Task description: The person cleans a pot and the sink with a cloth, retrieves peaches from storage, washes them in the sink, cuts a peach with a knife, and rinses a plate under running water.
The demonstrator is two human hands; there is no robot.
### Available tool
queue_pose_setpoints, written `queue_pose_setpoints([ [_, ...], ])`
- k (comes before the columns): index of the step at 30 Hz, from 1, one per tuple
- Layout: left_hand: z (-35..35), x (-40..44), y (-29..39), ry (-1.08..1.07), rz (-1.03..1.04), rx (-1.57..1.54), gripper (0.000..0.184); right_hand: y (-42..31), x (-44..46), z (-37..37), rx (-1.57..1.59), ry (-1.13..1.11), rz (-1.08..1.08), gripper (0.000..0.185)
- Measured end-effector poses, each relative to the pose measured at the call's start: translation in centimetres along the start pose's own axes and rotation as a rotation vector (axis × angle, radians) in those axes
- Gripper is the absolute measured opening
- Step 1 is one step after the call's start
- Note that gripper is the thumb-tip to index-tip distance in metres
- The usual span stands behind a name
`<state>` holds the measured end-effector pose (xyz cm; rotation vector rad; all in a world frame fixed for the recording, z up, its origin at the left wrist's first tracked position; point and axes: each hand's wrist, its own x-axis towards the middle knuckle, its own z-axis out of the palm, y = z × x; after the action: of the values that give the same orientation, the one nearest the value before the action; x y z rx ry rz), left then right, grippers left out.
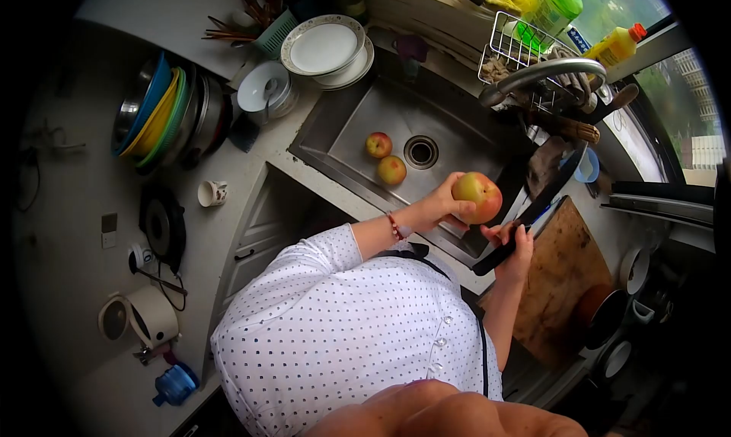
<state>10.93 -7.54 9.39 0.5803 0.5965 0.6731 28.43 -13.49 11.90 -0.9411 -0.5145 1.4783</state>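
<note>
A large red-and-yellow apple [477, 197] is in my left hand [440, 203], its fingers wrapped round it and a red bracelet on the wrist. My right hand [518, 251] is closed on the black handle of a long dark knife [562, 176], whose blade points away to the upper right. The apple and the knife are close together over the sink's near right corner. Two smaller apples, one redder [378, 145] and one yellower [392, 170], lie in the steel sink [364, 110], left of its drain [420, 152].
White plates [323, 45] and bowls [263, 87] stand left of the sink. A curved faucet [544, 70] and wire rack [509, 49] are at the upper right. A wooden cutting board [567, 277] lies right of my right hand. Colourful basins [156, 113] lean at far left.
</note>
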Motion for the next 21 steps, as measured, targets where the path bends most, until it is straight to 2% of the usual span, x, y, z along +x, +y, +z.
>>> queue_pose_setpoints([
  [1, 0.1, -0.3, 0.5, 0.057, -0.026, 0.045, 0.072, 0.0, -0.5, 0.3, -0.050, 0.042, 0.044, 0.017],
  [3, -0.2, -0.1, 0.2, 0.029, -0.047, 0.069, 0.070, 0.2, -0.9, 0.8, -0.039, 0.043, 0.113, 0.016],
  [5, -0.4, -0.1, 0.0, 0.048, 0.031, 0.059, 0.070, 0.1, -1.0, 1.8, -0.072, 0.082, 0.189, 0.016],
  [7, -1.0, 0.2, -0.9, 0.011, 0.161, 0.107, 0.068, 0.5, -1.0, 2.0, -0.195, 0.069, 0.165, 0.016],
  [11, 0.4, -0.9, 0.6, 0.037, 0.053, -0.009, 0.068, 0.4, -1.3, 2.3, -0.241, 0.129, 0.194, 0.017],
  [15, 0.0, -0.4, 0.3, -0.008, 0.112, 0.043, 0.074, 0.2, -1.7, 2.1, -0.315, 0.157, 0.171, 0.019],
  [17, 0.1, -0.4, 0.0, -0.021, 0.234, 0.196, 0.078, -0.1, -2.0, 2.5, -0.413, 0.170, 0.153, 0.021],
  [21, 0.5, -0.3, 0.0, 0.027, 0.230, 0.244, 0.082, 0.0, -1.9, 3.3, -0.479, 0.205, 0.163, 0.023],
])
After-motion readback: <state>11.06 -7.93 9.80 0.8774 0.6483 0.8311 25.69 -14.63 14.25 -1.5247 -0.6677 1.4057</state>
